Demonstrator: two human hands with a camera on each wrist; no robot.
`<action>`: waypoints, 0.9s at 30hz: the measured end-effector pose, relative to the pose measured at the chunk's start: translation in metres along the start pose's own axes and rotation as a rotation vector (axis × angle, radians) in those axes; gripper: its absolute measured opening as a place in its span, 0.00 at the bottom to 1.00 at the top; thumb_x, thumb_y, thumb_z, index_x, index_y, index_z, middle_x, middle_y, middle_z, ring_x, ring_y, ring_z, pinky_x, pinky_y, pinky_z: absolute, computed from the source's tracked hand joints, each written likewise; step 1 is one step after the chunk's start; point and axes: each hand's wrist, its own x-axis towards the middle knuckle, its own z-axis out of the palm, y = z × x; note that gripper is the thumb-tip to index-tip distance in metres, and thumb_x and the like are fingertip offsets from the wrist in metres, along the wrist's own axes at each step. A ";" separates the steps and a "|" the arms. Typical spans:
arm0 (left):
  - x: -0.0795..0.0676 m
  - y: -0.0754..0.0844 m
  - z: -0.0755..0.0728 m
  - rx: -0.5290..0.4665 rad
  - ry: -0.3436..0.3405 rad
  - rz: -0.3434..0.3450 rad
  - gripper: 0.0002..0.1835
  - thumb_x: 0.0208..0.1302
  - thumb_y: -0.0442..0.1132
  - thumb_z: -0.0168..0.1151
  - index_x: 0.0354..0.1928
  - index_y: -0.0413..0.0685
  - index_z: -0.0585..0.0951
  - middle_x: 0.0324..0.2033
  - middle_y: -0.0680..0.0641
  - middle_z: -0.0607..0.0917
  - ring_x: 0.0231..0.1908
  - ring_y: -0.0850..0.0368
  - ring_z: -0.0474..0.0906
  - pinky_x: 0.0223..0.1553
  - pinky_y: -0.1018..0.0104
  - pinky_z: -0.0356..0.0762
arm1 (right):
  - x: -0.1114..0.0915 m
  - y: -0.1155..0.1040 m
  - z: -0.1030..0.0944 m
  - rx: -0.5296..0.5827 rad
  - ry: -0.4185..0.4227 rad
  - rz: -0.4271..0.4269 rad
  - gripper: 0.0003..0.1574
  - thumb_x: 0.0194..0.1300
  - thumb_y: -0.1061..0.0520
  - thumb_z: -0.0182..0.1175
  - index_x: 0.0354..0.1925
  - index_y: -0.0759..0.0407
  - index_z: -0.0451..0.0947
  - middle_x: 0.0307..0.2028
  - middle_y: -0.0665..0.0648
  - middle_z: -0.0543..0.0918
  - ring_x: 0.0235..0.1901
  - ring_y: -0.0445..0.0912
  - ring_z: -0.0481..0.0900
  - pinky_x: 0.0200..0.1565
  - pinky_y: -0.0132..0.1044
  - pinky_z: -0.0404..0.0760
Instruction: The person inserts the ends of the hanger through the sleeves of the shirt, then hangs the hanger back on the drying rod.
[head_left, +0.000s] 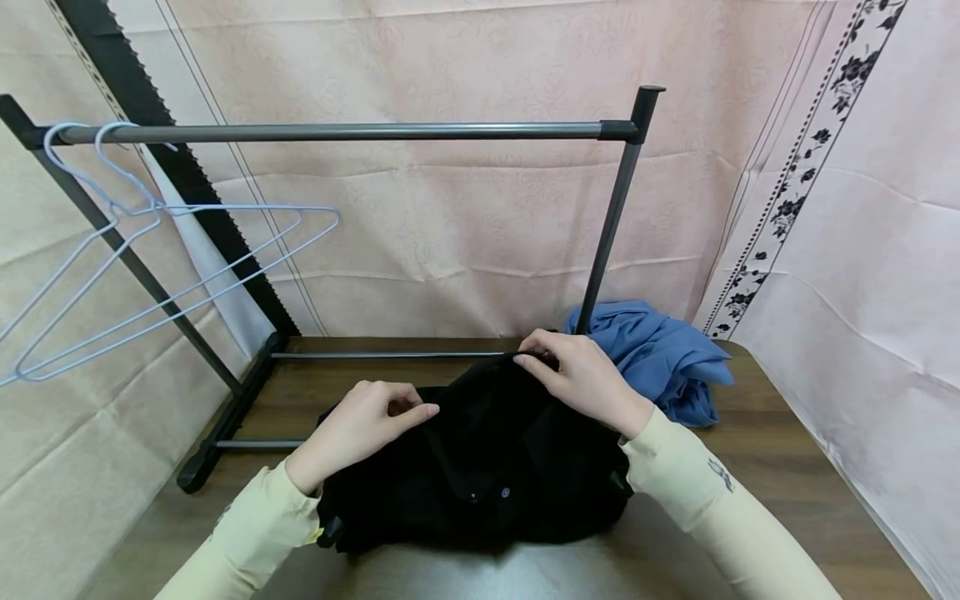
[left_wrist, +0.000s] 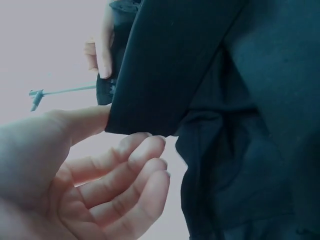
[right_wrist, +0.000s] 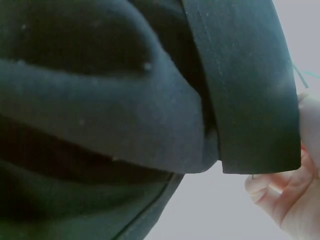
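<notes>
A black shirt (head_left: 487, 467) with a collar and small buttons lies bunched over the table in front of me. In the head view, my right hand (head_left: 581, 379) pinches its raised upper edge between thumb and fingers. My left hand (head_left: 363, 429) is at the upper left of the shirt, thumb pointing inward. In the left wrist view, the collar (left_wrist: 165, 65) covers that thumb's tip, and the curled fingers (left_wrist: 145, 195) meet its lower edge. The right wrist view shows the collar flap (right_wrist: 255, 100) with my right fingers (right_wrist: 272, 192) partly hidden behind it.
A dark metal clothes rack (head_left: 375, 132) stands behind the shirt on the wooden table (head_left: 757, 467). Two light blue hangers (head_left: 247, 207) hang at its left end. Crumpled blue cloth (head_left: 656, 358) lies by the right post. Pale curtains (head_left: 465, 225) surround the table.
</notes>
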 end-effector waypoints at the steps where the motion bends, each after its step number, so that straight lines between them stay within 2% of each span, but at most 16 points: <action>1: 0.001 0.000 0.000 -0.003 0.011 0.000 0.16 0.71 0.59 0.60 0.33 0.60 0.85 0.24 0.63 0.82 0.25 0.65 0.75 0.32 0.66 0.75 | 0.001 0.000 0.000 0.002 0.006 -0.001 0.05 0.73 0.52 0.62 0.44 0.50 0.82 0.34 0.44 0.84 0.23 0.38 0.71 0.29 0.36 0.74; 6: 0.002 0.002 -0.001 -0.042 0.032 0.005 0.14 0.73 0.56 0.58 0.34 0.60 0.86 0.23 0.61 0.81 0.24 0.62 0.75 0.29 0.65 0.75 | 0.002 -0.002 -0.002 0.017 0.018 -0.001 0.05 0.74 0.52 0.62 0.44 0.50 0.82 0.34 0.44 0.84 0.24 0.38 0.72 0.29 0.36 0.74; 11: 0.002 0.004 0.000 -0.173 0.030 0.003 0.14 0.75 0.53 0.57 0.35 0.56 0.85 0.27 0.57 0.83 0.28 0.60 0.82 0.33 0.65 0.81 | 0.004 -0.003 -0.005 0.031 0.022 0.013 0.06 0.74 0.51 0.61 0.44 0.49 0.82 0.36 0.44 0.85 0.28 0.38 0.75 0.33 0.37 0.76; 15: 0.003 0.007 0.002 -0.346 0.033 -0.021 0.15 0.75 0.52 0.58 0.39 0.51 0.85 0.30 0.50 0.83 0.30 0.57 0.85 0.34 0.63 0.84 | 0.005 -0.004 -0.007 0.036 0.018 0.027 0.07 0.75 0.50 0.59 0.45 0.49 0.82 0.37 0.44 0.85 0.30 0.39 0.76 0.35 0.39 0.76; 20: 0.006 0.010 0.006 -0.642 0.016 -0.032 0.15 0.76 0.47 0.58 0.43 0.41 0.85 0.36 0.44 0.84 0.36 0.52 0.85 0.38 0.56 0.85 | 0.006 -0.002 -0.008 0.033 0.013 0.041 0.09 0.76 0.50 0.58 0.47 0.50 0.82 0.37 0.45 0.84 0.29 0.40 0.75 0.35 0.38 0.76; 23: 0.007 0.011 0.007 -0.789 -0.009 -0.027 0.15 0.76 0.44 0.58 0.44 0.38 0.84 0.38 0.44 0.84 0.40 0.54 0.83 0.41 0.54 0.85 | 0.006 0.000 -0.008 0.032 0.022 0.038 0.09 0.76 0.50 0.58 0.47 0.51 0.81 0.38 0.46 0.85 0.29 0.40 0.76 0.35 0.39 0.76; 27: 0.007 0.014 0.007 -0.929 -0.049 -0.034 0.12 0.77 0.43 0.56 0.41 0.42 0.82 0.33 0.49 0.79 0.38 0.58 0.80 0.41 0.58 0.84 | 0.006 0.004 -0.008 0.032 0.054 0.025 0.09 0.76 0.51 0.58 0.47 0.52 0.81 0.38 0.47 0.86 0.31 0.39 0.77 0.37 0.39 0.77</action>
